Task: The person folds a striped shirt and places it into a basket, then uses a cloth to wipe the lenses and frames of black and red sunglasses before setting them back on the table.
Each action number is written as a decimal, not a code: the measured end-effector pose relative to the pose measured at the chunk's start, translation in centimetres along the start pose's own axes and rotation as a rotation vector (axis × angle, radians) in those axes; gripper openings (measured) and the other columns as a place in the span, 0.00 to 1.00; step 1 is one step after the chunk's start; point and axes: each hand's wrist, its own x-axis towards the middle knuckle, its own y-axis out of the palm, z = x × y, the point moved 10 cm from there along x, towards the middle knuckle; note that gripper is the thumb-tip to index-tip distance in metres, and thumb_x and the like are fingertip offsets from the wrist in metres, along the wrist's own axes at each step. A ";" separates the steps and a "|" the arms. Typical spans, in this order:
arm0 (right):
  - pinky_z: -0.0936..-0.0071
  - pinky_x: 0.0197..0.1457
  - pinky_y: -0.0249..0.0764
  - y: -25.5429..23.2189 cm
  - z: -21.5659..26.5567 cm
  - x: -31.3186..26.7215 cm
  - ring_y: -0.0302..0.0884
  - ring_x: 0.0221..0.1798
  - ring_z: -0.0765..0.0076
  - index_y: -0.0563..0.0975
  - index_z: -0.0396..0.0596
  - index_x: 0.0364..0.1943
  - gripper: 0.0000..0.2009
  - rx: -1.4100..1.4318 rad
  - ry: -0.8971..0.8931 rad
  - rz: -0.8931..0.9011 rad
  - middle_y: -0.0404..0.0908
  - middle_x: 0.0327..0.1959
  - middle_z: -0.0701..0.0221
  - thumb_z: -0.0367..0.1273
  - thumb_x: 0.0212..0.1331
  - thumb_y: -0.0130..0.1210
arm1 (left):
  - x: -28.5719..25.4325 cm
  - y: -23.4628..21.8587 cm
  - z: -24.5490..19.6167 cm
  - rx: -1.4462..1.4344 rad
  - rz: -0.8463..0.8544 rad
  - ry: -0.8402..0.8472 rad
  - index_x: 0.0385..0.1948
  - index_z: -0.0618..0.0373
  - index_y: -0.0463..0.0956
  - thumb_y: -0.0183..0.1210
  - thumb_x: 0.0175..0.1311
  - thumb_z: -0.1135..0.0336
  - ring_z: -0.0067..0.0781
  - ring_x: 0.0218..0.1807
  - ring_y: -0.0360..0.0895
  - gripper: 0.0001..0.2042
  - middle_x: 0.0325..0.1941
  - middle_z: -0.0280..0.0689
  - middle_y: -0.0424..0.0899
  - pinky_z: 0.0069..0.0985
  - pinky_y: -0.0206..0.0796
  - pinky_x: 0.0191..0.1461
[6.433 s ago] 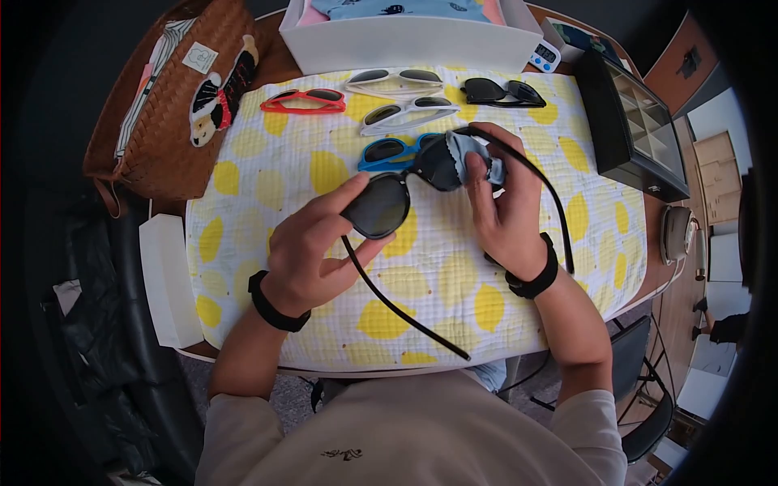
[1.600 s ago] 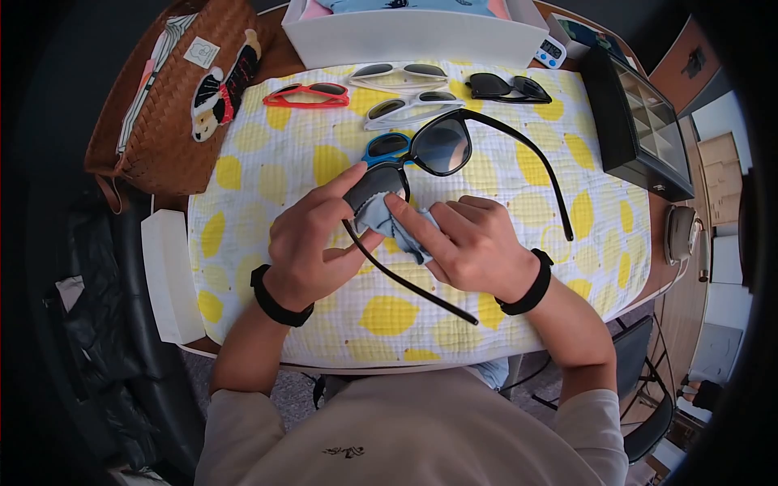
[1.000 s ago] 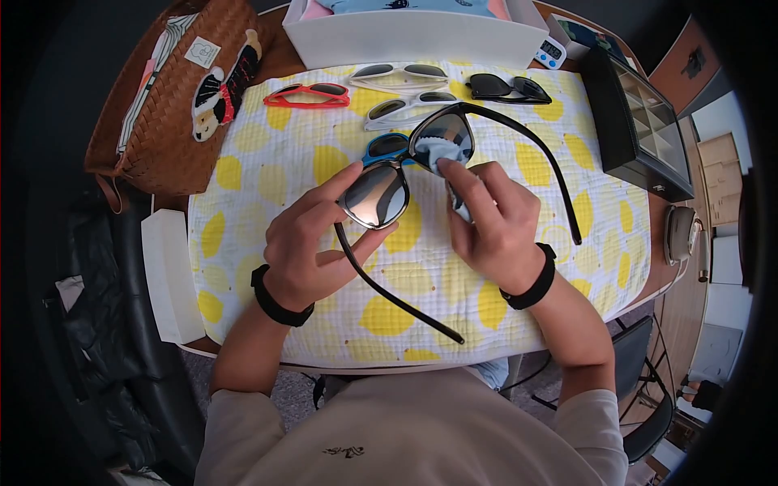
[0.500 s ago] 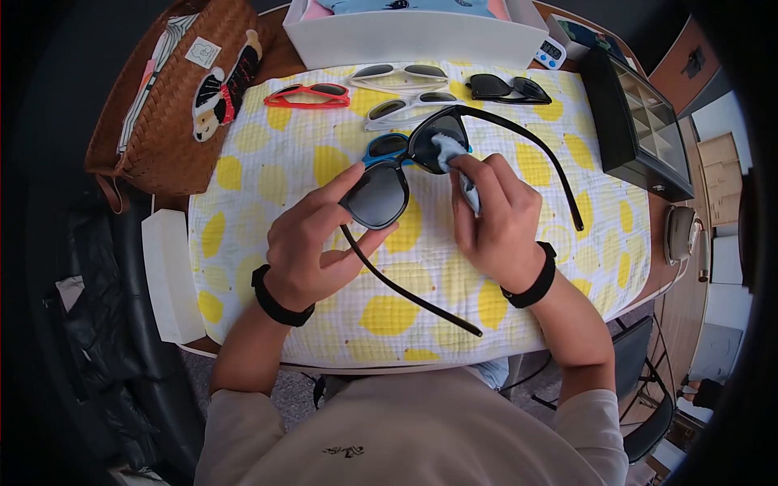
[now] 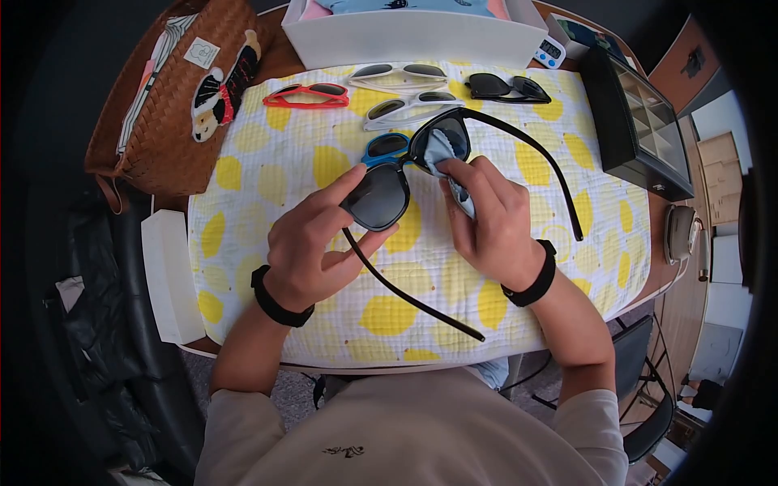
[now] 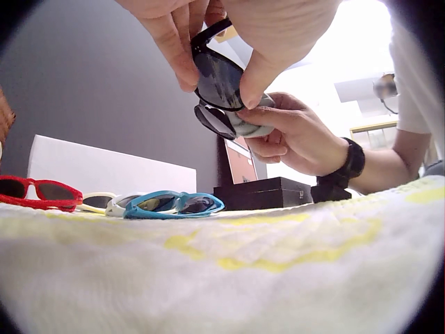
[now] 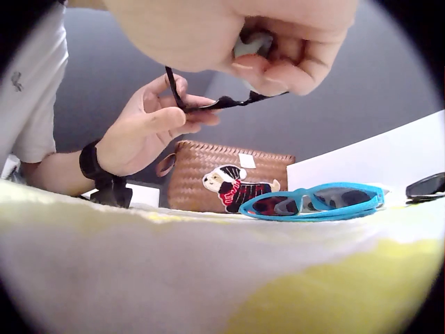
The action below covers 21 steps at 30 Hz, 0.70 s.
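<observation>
A pair of black sunglasses (image 5: pixel 378 201) is held up with its temples unfolded. My left hand (image 5: pixel 306 247) pinches the rim of the nearer lens between thumb and fingers, which also shows in the left wrist view, where the sunglasses (image 6: pixel 219 78) hang above the bedding-like cloth. My right hand (image 5: pixel 498 217) pinches a light blue wiping cloth (image 5: pixel 438 148) against the farther lens. In the right wrist view, part of the wiping cloth (image 7: pixel 253 44) peeks out from the curled fingers. Blue sunglasses (image 5: pixel 384 149) lie partly hidden behind the black pair.
Red sunglasses (image 5: pixel 306 95), two white pairs and black folded sunglasses (image 5: pixel 509 88) lie at the back of the lemon-print cloth (image 5: pixel 389 316). A woven basket (image 5: pixel 174 121) stands left, a white box (image 5: pixel 413 40) behind, a black compartment case (image 5: pixel 640 130) right.
The right hand has carried the wiping cloth from the nearer lens to the farther one and shifts it slightly there. The left hand keeps its grip on the sunglasses, which tilt a little.
</observation>
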 end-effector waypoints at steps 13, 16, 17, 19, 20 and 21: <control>0.63 0.25 0.66 -0.9 -1.3 -0.1 0.71 0.21 0.57 0.80 0.38 0.50 0.20 -0.142 0.181 -0.066 0.73 0.28 0.61 0.13 0.51 0.59 | 0.1 -0.1 0.0 -0.018 0.005 -0.016 0.46 0.57 0.66 0.84 0.46 0.72 0.53 0.54 0.90 0.32 0.56 0.63 0.86 0.34 0.85 0.50; 0.62 0.27 0.70 -0.6 -1.3 -0.2 0.75 0.25 0.55 0.78 0.40 0.53 0.22 -0.111 0.113 -0.033 0.74 0.32 0.60 0.17 0.50 0.62 | -0.1 0.0 0.3 -0.008 0.006 -0.028 0.47 0.57 0.65 0.84 0.46 0.72 0.53 0.53 0.90 0.33 0.56 0.63 0.86 0.33 0.85 0.50; 0.61 0.29 0.74 -0.2 -0.9 -0.2 0.79 0.28 0.53 0.76 0.42 0.56 0.25 -0.071 0.050 0.008 0.76 0.35 0.60 0.20 0.50 0.65 | -0.1 0.0 0.2 -0.009 0.006 -0.028 0.47 0.57 0.65 0.84 0.46 0.72 0.53 0.53 0.90 0.33 0.56 0.63 0.86 0.33 0.85 0.50; 0.60 0.29 0.74 0.1 -0.5 -0.2 0.79 0.28 0.53 0.77 0.41 0.56 0.25 -0.038 0.029 0.049 0.76 0.35 0.59 0.20 0.50 0.64 | 0.2 0.0 -0.1 -0.005 0.021 -0.014 0.47 0.57 0.65 0.85 0.46 0.72 0.52 0.53 0.90 0.33 0.56 0.63 0.86 0.34 0.85 0.50; 0.60 0.30 0.75 0.5 -0.3 -0.2 0.79 0.29 0.52 0.77 0.41 0.56 0.24 -0.004 0.007 0.090 0.76 0.36 0.59 0.20 0.50 0.64 | 0.2 0.0 -0.1 -0.005 0.021 -0.014 0.47 0.57 0.65 0.85 0.46 0.72 0.52 0.53 0.90 0.33 0.56 0.63 0.86 0.34 0.85 0.50; 0.64 0.27 0.68 -0.1 -0.1 0.0 0.74 0.24 0.56 0.80 0.39 0.51 0.21 0.026 0.003 -0.009 0.75 0.29 0.60 0.13 0.50 0.59 | 0.2 0.0 0.0 -0.004 0.016 -0.014 0.47 0.57 0.65 0.85 0.46 0.72 0.52 0.53 0.91 0.33 0.56 0.63 0.86 0.33 0.85 0.50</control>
